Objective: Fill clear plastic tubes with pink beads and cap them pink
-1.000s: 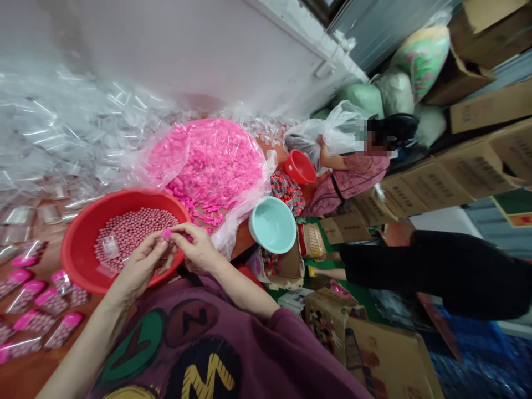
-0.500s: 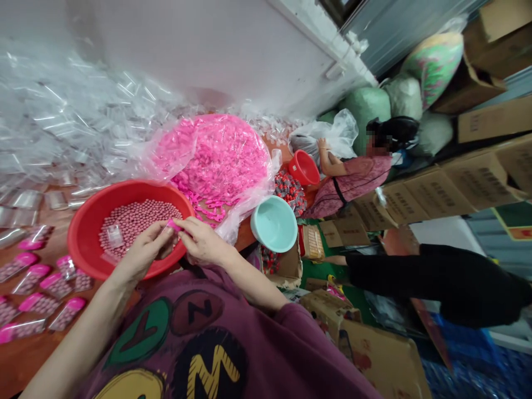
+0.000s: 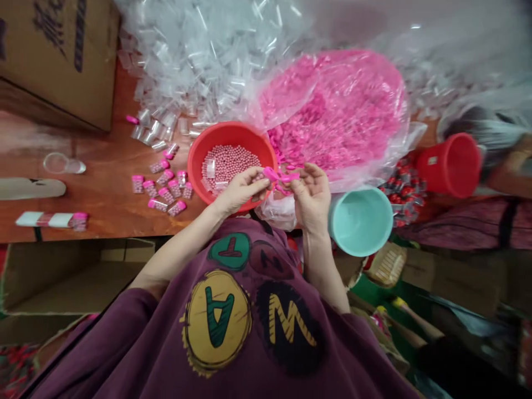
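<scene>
1. Two bare hands raised together over the near edge of the wooden table (image 3: 103,172), meeting just in front of the purple printed sweatshirt (image 3: 249,332).
2. Left hand (image 3: 241,191) curled, fingertips pinched on a small pink plastic cap (image 3: 271,174), right at the near rim of the red round plastic basin (image 3: 199,155).
3. Right hand (image 3: 311,197) palm up, fingers bent, pinching another small pink plastic piece (image 3: 290,178) that nearly touches the cap in the left; contact between the two pieces too small to tell.
4. Inside the red basin: a heap of small pink round beads (image 3: 233,160) with a few clear little tubes lying on top.
5. Just right of the basin, behind the right hand: a big clear plastic bag full of bright pink caps (image 3: 336,111), spilling open toward the hands.
6. Left of the basin, on bare table: a cluster of filled small clear tubes with pink caps (image 3: 164,188), lying flat in loose rows.
7. Behind basin and bag: a wide pile of empty clear plastic tubes (image 3: 199,55).
8. Right of the right wrist: a mint-green round plastic bowl (image 3: 361,221), near a red plastic bucket (image 3: 451,165) farther right.
9. Far left corner: a brown cardboard box (image 3: 54,55) standing on the table.
</scene>
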A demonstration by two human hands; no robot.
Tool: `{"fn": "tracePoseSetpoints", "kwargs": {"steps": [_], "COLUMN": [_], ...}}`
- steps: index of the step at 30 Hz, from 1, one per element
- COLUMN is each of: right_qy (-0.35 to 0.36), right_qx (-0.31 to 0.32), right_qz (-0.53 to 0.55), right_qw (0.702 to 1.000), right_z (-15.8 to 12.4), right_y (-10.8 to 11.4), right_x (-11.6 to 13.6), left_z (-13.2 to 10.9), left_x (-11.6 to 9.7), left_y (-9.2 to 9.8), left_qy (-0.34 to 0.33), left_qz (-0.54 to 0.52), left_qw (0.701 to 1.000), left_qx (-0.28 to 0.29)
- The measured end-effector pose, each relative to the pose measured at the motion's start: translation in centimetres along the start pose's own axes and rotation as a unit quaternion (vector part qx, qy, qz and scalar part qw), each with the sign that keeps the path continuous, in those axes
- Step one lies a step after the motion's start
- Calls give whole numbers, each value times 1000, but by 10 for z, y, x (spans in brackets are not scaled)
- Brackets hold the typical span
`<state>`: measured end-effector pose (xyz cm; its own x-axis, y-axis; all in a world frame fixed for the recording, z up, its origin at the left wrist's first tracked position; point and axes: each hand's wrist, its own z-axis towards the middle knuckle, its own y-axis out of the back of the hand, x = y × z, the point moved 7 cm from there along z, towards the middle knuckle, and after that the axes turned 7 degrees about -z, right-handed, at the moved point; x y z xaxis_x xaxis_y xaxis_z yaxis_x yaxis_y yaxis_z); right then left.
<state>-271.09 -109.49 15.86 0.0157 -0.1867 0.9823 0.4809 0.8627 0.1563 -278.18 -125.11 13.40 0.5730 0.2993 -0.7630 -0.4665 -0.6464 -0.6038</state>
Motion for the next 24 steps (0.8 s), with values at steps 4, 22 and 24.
{"fn": "tracePoseSetpoints", "kwargs": {"steps": [4,22,24], "right_qy": [65,144,93], "right_qx": [52,192,251], "right_qz": [-114,-425,-407], "right_qw": [990,873,874], "right_z": [1,-19,-31], "right_y": [-18,-93,-109], "right_x": [27,-27,-51], "left_z": [-12,-10,-18], "left_x": [-9,25,43], "left_y": [0,42,62], "left_qy": [-4,27,75], "left_qz": [40,125,146], "left_qw": [999,988,980], "left_qx": [4,-90,-112]}}
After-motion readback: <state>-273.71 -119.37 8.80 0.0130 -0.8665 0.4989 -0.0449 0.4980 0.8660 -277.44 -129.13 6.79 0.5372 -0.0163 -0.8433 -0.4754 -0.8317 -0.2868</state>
